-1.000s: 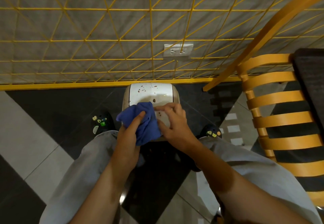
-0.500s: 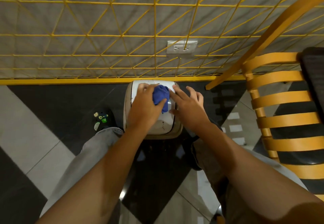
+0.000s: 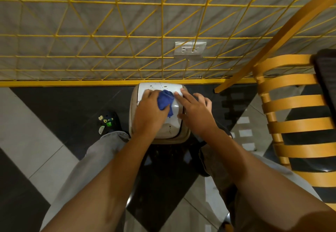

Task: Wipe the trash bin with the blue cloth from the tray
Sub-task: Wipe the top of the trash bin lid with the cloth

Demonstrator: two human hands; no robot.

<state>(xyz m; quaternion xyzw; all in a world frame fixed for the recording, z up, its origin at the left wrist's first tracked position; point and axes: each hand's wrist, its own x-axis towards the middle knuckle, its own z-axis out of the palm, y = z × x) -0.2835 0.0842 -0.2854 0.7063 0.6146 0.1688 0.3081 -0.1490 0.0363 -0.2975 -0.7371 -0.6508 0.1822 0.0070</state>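
1. Bin [image 3: 172, 128] stood on dark floor tiles against the yellow skirting, between the person's legs. Its white lid was speckled with brown spots near the far edge.
2. Left hand [image 3: 149, 111] lay on the lid's left half, knuckles up. Its fingers were curled round the cloth [image 3: 164, 100], with the thumb closed against it, pressing it down on the lid.
3. The cloth was bunched into a blue wad near the far middle of the lid. It showed between the two hands, partly hidden under the left fingers.
4. Right hand [image 3: 196, 115] lay flat on the bin's right side, fingers straight and spread, holding nothing. Its index finger pointed toward the wall along the lid's right edge, its tip just beside the cloth. The other fingers reached out past the right rim.
5. Both forearms were bare and stretched forward, converging on the bin.
6. Grey trouser legs flanked the bin, and a dark shoe [image 3: 107, 122] with small charms sat near its left side.
7. A chair [image 3: 294, 104] of orange slats stood to the right, apart from the bin. An outlet [image 3: 190, 48] sat on the wall above it, behind a yellow wire grid [image 3: 109, 37].
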